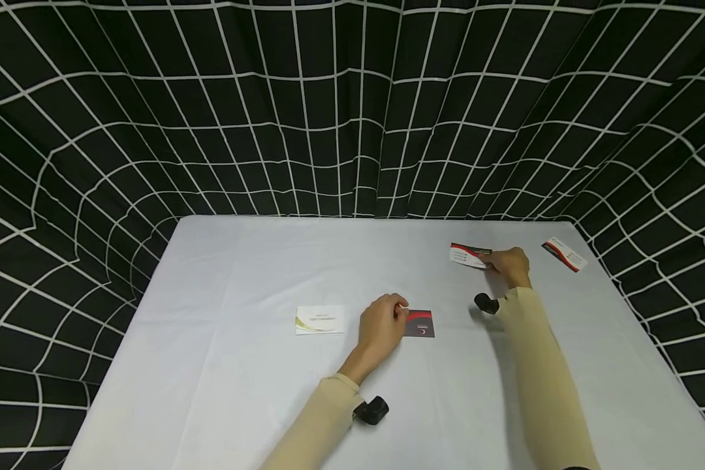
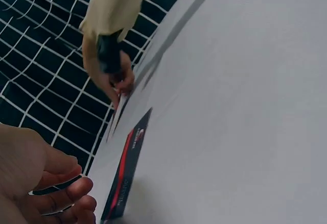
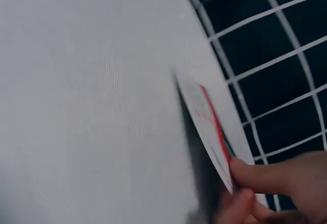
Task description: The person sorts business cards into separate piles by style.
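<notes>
Between thumb and fingers, my right hand pinches a white business card with a red curve and dark edge, at the far right of the table. The right wrist view shows that card tilted up off the cloth, its shadow beside it. My left hand is by a dark grey business card with a red stripe, which lies flat. Loosely curved fingers of the left hand show nothing between them in the left wrist view. In the head view this hand covers the dark card's left end.
A white card with a yellow-green curve lies left of the left hand. Another white card with red and black lies near the right edge. A white cloth covers the table; black curtains with a white grid surround its back and sides.
</notes>
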`<state>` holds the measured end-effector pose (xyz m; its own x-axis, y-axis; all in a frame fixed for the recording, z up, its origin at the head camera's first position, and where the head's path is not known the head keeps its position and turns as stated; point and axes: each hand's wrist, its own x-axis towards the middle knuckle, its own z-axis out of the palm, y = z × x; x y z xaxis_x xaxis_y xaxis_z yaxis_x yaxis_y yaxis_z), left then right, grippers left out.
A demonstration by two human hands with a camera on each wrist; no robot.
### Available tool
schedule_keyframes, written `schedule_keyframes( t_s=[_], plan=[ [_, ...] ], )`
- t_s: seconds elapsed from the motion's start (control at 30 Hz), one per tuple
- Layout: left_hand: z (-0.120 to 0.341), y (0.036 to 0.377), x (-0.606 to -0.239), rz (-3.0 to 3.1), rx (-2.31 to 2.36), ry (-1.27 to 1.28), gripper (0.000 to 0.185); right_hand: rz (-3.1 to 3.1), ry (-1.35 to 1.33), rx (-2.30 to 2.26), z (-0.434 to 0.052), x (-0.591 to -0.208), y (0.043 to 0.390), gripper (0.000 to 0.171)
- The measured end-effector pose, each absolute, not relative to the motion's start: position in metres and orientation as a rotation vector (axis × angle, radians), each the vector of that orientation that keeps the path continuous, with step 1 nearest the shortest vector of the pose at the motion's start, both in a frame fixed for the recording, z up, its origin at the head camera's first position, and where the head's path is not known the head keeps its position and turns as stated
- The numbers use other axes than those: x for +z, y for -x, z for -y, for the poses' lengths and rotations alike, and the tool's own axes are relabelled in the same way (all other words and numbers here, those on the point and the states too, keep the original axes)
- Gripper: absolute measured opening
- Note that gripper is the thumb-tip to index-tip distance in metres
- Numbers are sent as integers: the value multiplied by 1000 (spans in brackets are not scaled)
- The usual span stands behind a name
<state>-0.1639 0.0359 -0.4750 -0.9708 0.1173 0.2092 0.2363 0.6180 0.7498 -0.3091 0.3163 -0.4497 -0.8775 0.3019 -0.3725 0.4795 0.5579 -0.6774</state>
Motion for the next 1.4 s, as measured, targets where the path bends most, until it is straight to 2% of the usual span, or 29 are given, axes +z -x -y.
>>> schedule_keyframes(
  t_s=[0.07,0.13,0.27,0.37,0.47,0.57,0.67,0.9,1.1,1.4],
  plan=[
    [-34,168,-476,2697,-1387,283,9,-2432,-602,-1366,-313,-453,305,29],
    [-33,172,-477,2693,-1504,272,14,-2261,-562,-1502,-307,-457,300,27],
    [-33,179,-481,2691,-1669,202,30,-2156,-501,-1571,-289,-466,284,42],
    [-33,183,-482,2687,-1731,129,50,-2127,-415,-1589,-274,-469,271,52],
    [-33,185,-481,2671,-1788,87,67,-2090,-311,-1608,-261,-466,256,55],
    [-33,186,-480,2666,-1785,80,73,-2107,-191,-1580,-249,-462,240,52],
    [-31,186,-479,2676,-1730,95,70,-2163,-89,-1531,-238,-459,225,47],
    [-29,178,-477,2812,-1385,79,36,-2279,-35,-1490,-224,-460,201,40],
    [-35,171,-479,2868,-1141,100,38,-2462,-92,-1378,-220,-463,188,37],
    [-43,163,-484,2816,-997,103,40,-2673,-36,-1175,-222,-466,180,35]
  ],
)
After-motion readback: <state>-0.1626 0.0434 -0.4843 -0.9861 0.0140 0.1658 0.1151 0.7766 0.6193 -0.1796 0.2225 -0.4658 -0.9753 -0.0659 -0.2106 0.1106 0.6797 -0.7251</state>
